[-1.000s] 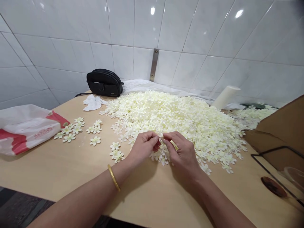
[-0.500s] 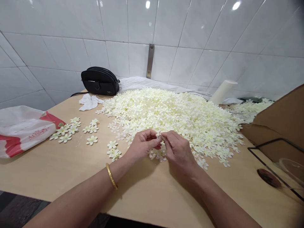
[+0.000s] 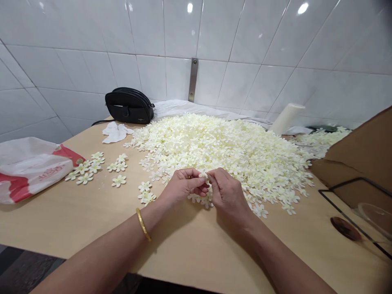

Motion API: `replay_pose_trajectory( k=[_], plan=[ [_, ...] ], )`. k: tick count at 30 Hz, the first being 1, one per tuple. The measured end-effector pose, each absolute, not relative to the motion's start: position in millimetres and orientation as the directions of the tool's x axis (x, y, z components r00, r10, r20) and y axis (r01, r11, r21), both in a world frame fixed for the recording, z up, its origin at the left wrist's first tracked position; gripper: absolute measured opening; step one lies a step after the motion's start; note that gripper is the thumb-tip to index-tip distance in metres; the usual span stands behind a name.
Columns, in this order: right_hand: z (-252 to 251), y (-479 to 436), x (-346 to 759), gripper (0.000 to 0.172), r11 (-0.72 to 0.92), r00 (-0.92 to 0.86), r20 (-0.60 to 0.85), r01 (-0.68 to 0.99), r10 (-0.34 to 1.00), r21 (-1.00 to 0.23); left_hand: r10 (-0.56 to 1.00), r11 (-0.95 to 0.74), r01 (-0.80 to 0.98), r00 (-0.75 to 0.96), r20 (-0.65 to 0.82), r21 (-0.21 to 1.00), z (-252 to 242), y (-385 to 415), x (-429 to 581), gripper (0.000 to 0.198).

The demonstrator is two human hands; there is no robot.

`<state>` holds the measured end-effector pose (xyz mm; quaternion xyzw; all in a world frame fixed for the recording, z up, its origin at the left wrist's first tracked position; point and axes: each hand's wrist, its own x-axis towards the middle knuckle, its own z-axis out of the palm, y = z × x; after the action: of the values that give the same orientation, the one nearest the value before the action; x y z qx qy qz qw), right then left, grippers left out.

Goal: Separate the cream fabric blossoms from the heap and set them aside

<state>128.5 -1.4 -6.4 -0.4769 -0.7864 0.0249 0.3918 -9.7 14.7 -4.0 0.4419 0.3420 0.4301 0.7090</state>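
Between my two hands is a small pale artificial flower [image 3: 203,175], partly covered by fingers. My left hand [image 3: 185,184], with a gold bangle [image 3: 143,224] at the wrist, pinches it between thumb and forefinger. The fingertips of my right hand [image 3: 228,192] are pressed together at the flower's right side; whether they grip a petal or something tiny is hidden. Just behind both hands rises a large heap of cream-white artificial flowers [image 3: 220,143]. Several loose flowers [image 3: 119,181] lie in small groups to the left.
A black bag [image 3: 129,106] stands by the tiled wall, with a crumpled tissue [image 3: 114,132] before it. At left lies a red-and-white plastic bag [image 3: 33,167]. On the right are a white cylinder [image 3: 288,118], a cardboard box [image 3: 361,151], a black metal frame [image 3: 339,207] and a brown disc [image 3: 345,228].
The flower has turned slightly between my fingers, and my left fingers have shifted a little. My right fingertips stay close beside it. Otherwise the scene looks the same.
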Motion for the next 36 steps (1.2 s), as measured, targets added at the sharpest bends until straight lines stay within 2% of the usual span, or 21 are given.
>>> replay_pose_trajectory(
  k=[6, 11, 15, 21, 27, 31, 36],
  plan=[
    [-1.2, -2.2, 128.4, 0.018, 0.528, -0.2, 0.528, 0.604, 0.826, -0.597, 0.948, 0.165, -0.278, 0.308, -0.075, 0.946, -2.7, 15.3, -10.4, 0.015],
    [2.0, -2.9, 130.1, 0.017, 0.483, -0.164, 0.485, 0.574, 0.859, -0.661, 0.943, 0.145, -0.227, 0.327, -0.065, 0.963, -1.2, 15.2, -11.2, 0.013],
    [2.9, -2.9, 131.2, 0.018, 0.45, -0.143, 0.461, 0.586, 0.876, -0.674, 0.918, 0.202, -0.289, 0.39, -0.077, 0.936, -3.7, 16.4, -11.5, 0.016],
    [2.9, -2.6, 131.7, 0.019, 0.456, -0.15, 0.47, 0.611, 0.87, -0.648, 0.917, 0.244, -0.351, 0.387, -0.098, 0.904, -4.2, 16.0, -10.3, 0.013],
    [-0.1, -1.9, 131.0, 0.021, 0.472, -0.199, 0.455, 0.615, 0.868, -0.632, 0.934, 0.244, -0.25, 0.321, -0.158, 0.937, 1.9, 13.7, -8.7, 0.012],
    [3.5, -3.8, 128.6, 0.021, 0.51, -0.251, 0.458, 0.587, 0.853, -0.629, 0.97, 0.145, -0.162, 0.22, -0.107, 0.976, 2.1, 12.1, -7.5, 0.009],
    [5.3, -6.1, 125.1, 0.022, 0.513, -0.241, 0.464, 0.561, 0.852, -0.65, 0.984, -0.132, 0.048, 0.129, 0.124, 0.99, -2.8, 7.5, -6.2, 0.015]
  ],
)
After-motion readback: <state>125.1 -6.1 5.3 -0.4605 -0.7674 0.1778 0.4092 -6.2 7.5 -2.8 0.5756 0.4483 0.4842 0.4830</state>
